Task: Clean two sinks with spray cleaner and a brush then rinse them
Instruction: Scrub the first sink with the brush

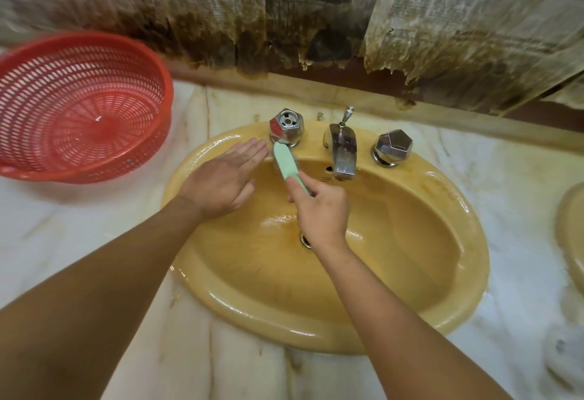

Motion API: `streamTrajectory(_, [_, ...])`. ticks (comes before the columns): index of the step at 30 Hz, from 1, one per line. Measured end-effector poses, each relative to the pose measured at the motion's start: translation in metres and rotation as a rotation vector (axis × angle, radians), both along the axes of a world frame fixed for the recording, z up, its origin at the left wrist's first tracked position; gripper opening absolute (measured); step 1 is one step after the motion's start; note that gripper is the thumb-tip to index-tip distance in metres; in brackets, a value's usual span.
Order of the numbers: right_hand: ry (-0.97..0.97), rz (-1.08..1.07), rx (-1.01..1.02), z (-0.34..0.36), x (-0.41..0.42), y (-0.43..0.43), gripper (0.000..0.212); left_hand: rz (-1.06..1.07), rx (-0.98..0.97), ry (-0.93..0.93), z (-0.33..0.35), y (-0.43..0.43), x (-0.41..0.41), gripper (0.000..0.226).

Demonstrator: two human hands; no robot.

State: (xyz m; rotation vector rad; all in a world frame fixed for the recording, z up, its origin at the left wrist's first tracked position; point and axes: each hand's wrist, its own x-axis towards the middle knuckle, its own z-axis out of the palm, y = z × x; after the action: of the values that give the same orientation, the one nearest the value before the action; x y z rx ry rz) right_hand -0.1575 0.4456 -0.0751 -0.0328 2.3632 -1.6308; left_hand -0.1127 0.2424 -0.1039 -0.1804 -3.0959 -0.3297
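- My right grip point(319, 210) clasps the green brush point(286, 164), its long axis pointing away-left and its head touching the left tap point(287, 126) base on the sink point(316, 330) rim.
- My left grip point(221, 178), flat and released, lies just left of the brush.

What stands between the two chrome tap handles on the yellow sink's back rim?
In the head view, the chrome spout, with its lift rod behind it, stands between the left handle and the right handle.
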Motion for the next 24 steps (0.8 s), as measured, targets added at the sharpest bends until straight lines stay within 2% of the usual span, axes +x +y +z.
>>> streamTrajectory(2, [0.043,-0.039,0.068,0.001,-0.01,0.018,0.018,0.009,0.006,0.006,0.0,0.0,0.001,0.072])
streamTrajectory(3, [0.065,-0.073,0.108,0.001,-0.017,0.03,0.018,0.009,0.007,0.009,-0.001,0.0,0.0,0.072])
streamTrajectory(7, [0.152,-0.084,0.244,0.0,-0.028,0.071,0.026,-0.002,-0.005,0.019,0.0,0.0,0.001,0.073])
streamTrajectory(11, [0.224,-0.164,0.298,0.005,-0.028,0.099,0.032,-0.106,-0.072,0.009,-0.003,-0.001,-0.001,0.073])
streamTrajectory(15, [0.356,0.0,0.505,0.025,-0.052,0.086,0.026,-0.167,-0.112,-0.01,-0.004,-0.002,-0.009,0.075])
streamTrajectory(19, [0.3,0.016,0.638,0.045,-0.098,0.05,0.03,-0.173,-0.133,-0.008,-0.004,-0.002,-0.017,0.075])
streamTrajectory(22, [0.265,0.039,0.712,0.058,-0.11,0.032,0.015,-0.185,-0.121,0.008,-0.003,0.0,-0.02,0.074])
streamTrajectory(24, [0.206,0.084,0.715,0.063,-0.105,0.031,0.014,-0.183,-0.104,0.02,-0.003,0.001,-0.021,0.073])
